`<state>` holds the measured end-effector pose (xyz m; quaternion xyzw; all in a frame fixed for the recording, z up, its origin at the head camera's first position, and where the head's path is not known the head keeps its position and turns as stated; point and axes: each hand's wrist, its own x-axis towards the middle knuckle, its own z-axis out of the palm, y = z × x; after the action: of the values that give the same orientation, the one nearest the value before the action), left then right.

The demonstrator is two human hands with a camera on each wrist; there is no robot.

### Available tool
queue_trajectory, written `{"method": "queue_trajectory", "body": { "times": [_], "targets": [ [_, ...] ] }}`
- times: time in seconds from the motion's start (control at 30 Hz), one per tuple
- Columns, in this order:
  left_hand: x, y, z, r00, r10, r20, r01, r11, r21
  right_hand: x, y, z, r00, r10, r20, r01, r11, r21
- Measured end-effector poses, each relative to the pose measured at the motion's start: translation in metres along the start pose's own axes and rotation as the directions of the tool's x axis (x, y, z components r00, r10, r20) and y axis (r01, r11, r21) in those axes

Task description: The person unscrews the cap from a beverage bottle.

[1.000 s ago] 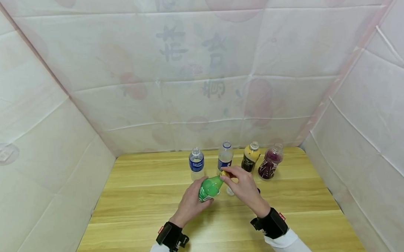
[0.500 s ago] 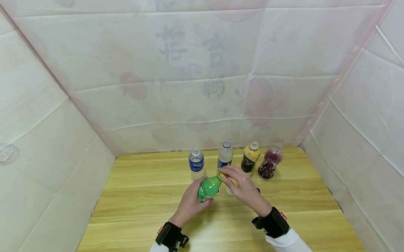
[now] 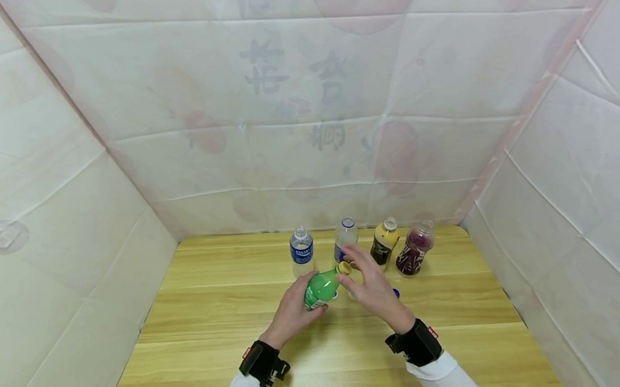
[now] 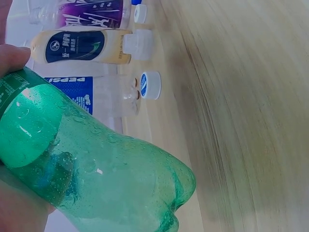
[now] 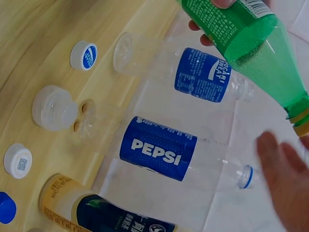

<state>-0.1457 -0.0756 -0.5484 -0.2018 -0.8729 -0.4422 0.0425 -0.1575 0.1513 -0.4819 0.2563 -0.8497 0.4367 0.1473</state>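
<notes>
My left hand (image 3: 293, 309) grips a green plastic bottle (image 3: 321, 289) round its body. The bottle is tilted over the table, its neck pointing up and to the right. A yellow cap (image 3: 344, 268) sits on that neck, also visible in the right wrist view as a yellow cap (image 5: 301, 126). My right hand (image 3: 376, 288) is spread beside the cap, thumb and forefinger apart around it and pinching nothing. In the right wrist view its fingers (image 5: 268, 145) are blurred just below the cap. The left wrist view shows the bottle's clear green base (image 4: 120, 179).
Uncapped bottles stand in a row behind: a Pocari Sweat bottle (image 3: 302, 252), a Pepsi bottle (image 3: 347, 235), a yellow-and-black bottle (image 3: 383, 242) and a purple bottle (image 3: 415, 251). Loose caps lie before them, among them a white cap (image 5: 83, 55), a clear cap (image 5: 54, 108) and a blue cap (image 3: 396, 293).
My right fingers were pinching the yellow cap; they have now let go and spread apart beside it. The left hand and green bottle stay nearly where they were.
</notes>
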Motion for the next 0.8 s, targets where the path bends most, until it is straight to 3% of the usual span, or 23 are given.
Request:
{"method": "queue_trajectory", "body": {
  "times": [0.2,0.43,0.8],
  "targets": [
    [-0.001,0.001,-0.0003,1.0,-0.001,-0.001,0.001,1.0,0.011,0.0014,-0.0043,-0.0021,0.985,0.146,-0.095,-0.151,0.987,-0.055],
    [-0.0004,0.0008,-0.0001,1.0,0.004,0.0,-0.004,1.0,0.017,0.0005,-0.0052,-0.0009,0.975,0.206,-0.085,-0.216,0.968,-0.129],
    [0.0003,0.0003,0.0011,1.0,0.01,0.004,-0.011,1.0,0.028,0.001,-0.0066,0.0024,0.981,0.164,-0.106,-0.18,0.97,-0.166]
  ]
}}
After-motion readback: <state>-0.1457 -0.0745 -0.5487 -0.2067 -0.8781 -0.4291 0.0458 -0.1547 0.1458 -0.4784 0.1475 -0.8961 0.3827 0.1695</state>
